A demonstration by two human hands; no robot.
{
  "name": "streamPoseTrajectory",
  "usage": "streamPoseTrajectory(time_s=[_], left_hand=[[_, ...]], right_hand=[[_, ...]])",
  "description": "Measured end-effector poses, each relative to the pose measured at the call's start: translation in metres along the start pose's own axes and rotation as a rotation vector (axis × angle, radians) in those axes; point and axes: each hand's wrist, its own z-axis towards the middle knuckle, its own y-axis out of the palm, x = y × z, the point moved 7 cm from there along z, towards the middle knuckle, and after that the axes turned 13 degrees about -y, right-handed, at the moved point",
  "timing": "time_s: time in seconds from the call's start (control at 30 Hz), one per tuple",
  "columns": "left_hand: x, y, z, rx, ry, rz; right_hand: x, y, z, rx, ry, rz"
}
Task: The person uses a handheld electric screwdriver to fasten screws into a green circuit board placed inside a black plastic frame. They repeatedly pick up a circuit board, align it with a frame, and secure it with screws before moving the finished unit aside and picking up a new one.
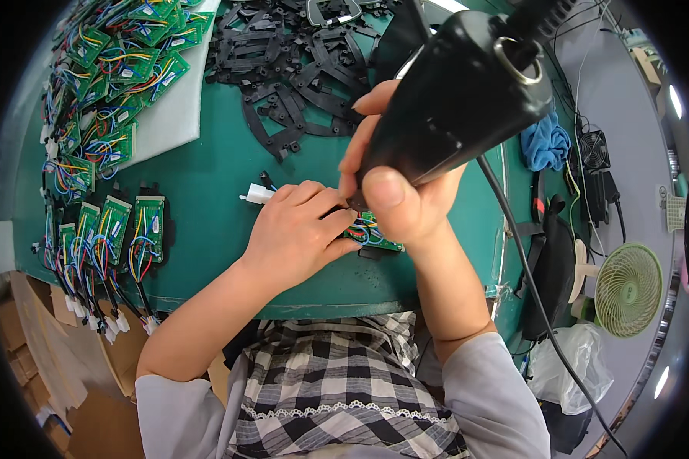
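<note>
My right hand [394, 191] grips a black electric screwdriver [459, 99], held upright with its tip down on a green circuit board [375, 236] with coloured wires. My left hand [298, 229] lies on that board and holds it against the green table [207, 176]; its fingers are closed over the board's left part. A white plug connector [256, 195] pokes out just beyond the left hand's knuckles. The screwdriver's tip is hidden behind my fingers. A black cable [528, 283] runs from the tool down to the right.
A row of finished green boards on black brackets [115, 237] lies at the left front edge. More wired boards [107, 84] are heaped on white foam at the back left. Black plastic brackets [291, 69] are piled at the back. A blue cloth [547, 145] and small fan [628, 289] sit right.
</note>
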Motion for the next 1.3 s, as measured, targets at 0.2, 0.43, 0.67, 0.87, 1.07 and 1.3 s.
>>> streamPoseTrajectory(time_s=[0.2,0.43,0.67,0.87,1.07,1.3], left_hand=[[0.002,0.000,-0.001,-0.013,0.038,0.001],[0.003,0.005,0.009,-0.093,-0.046,0.017],[-0.004,0.006,0.008,-0.082,-0.081,-0.078],[-0.006,0.005,0.005,-0.051,-0.095,-0.082],[-0.008,0.004,0.004,-0.025,-0.047,-0.078],[-0.008,0.000,0.003,0.036,-0.040,-0.020]], right_hand=[[-0.017,-0.027,0.014,0.105,0.107,-0.136],[-0.059,-0.097,0.066,0.304,-0.319,-0.480],[-0.040,-0.090,0.062,0.331,-0.278,-0.390],[-0.033,-0.067,0.038,0.143,0.067,-0.251],[-0.031,-0.025,-0.005,0.021,0.174,0.049],[-0.027,-0.007,-0.017,-0.004,0.140,-0.067]])
